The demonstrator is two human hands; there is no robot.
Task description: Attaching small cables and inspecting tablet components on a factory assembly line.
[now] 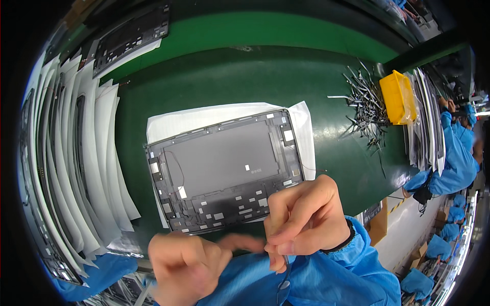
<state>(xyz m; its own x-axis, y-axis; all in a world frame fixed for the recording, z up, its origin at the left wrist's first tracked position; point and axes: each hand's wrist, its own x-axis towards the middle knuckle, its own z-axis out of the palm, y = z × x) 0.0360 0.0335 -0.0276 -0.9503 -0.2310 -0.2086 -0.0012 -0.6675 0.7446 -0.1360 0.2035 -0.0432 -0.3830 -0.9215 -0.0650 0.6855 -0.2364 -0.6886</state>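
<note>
My right hand (pixel 309 219) is closed in a pinch over the near right corner of a dark tablet-like housing (pixel 224 155). What its fingertips hold is too small to make out. My left hand (pixel 189 262) is smeared by motion, its index finger reaching to the right hand's fingertips; whether it grips anything does not show. The housing lies open side up, slightly tilted, on a white sheet (pixel 214 113). It has a large grey recess, several small pale patches near its front edge, and thin wires at the left and right.
Upright housings interleaved with white sheets (pixel 104 168) line the left. Another housing (pixel 130 41) lies at the back left. A pile of black strips (pixel 365 104), a yellow bin (pixel 398 97) and more stacked sheets (pixel 426 122) stand at the right on the green table (pixel 240 76). People in blue sit beyond.
</note>
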